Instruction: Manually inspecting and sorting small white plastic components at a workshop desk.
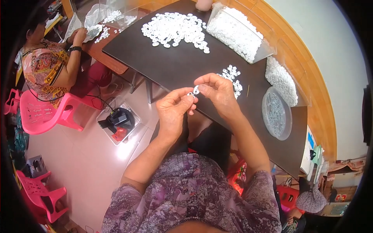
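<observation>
- In the head view, the left hand [173,110] and the right hand [217,91] met just above the near edge of the dark tabletop [175,66], close to the centre of the picture.
- Both hands were pinched together on a small white ring [194,91], with the thumb and fingertips of each closed on it; the ring sat between them, at about 12 o'clock from the left hand's knuckles.
- A small pile of white rings [232,79] lay on the tabletop just beside the right hand, at about 1 o'clock from it.
- A large heap of white rings [175,29] was spread at 12 o'clock, well apart from the hands.
- A clear box [237,33] full of white pieces stood at 1 o'clock, next to that heap.
- A round clear lid [276,112] rested at 3 o'clock from the hands, with a clear bag of white pieces [281,79] just above it.
- At 10 o'clock another person [46,66] sat on a pink chair [40,112], hands on white pieces at a second table.
- A black device [118,120] sat on the floor at 9 o'clock.
</observation>
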`<state>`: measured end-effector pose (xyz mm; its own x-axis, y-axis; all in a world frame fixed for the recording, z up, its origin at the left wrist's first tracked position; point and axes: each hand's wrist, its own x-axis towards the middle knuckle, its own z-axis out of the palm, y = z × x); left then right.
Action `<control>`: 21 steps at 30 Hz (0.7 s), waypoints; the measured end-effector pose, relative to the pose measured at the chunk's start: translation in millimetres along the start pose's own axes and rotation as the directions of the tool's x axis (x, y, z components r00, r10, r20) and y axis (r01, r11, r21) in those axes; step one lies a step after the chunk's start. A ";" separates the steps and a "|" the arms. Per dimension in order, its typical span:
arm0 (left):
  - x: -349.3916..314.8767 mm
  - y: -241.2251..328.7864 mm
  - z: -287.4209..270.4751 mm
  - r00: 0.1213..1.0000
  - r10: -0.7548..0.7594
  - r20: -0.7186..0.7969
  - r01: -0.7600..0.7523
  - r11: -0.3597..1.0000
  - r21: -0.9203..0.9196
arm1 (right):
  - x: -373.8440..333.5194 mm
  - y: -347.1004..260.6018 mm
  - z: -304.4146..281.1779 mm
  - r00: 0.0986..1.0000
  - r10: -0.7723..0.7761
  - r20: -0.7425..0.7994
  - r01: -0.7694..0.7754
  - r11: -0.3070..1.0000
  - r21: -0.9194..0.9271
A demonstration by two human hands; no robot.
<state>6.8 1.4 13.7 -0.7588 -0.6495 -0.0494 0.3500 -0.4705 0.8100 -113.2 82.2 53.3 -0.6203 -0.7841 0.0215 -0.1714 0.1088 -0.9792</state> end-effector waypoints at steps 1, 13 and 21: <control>-1.4 0.0 0.2 1.000 -0.003 -0.004 0.003 1.000 -0.008 | -0.9 1.0 1.0 1.000 -0.014 -0.016 0.015 1.000 0.016; -5.7 -3.7 -5.4 1.000 0.000 -0.001 0.000 1.000 0.020 | -10.2 13.0 1.5 0.999 0.008 -0.044 -0.001 0.986 0.164; -6.5 -3.1 -4.5 0.999 0.031 0.024 -0.033 0.991 0.128 | -9.1 10.2 -2.9 0.999 -0.002 0.036 0.000 0.999 0.053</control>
<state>13.2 4.4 8.8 -0.7606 -0.6491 -0.0106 0.3022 -0.3684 0.8792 -111.6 92.1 43.7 -0.5921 -0.8057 0.0160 -0.1304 0.0763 -0.9885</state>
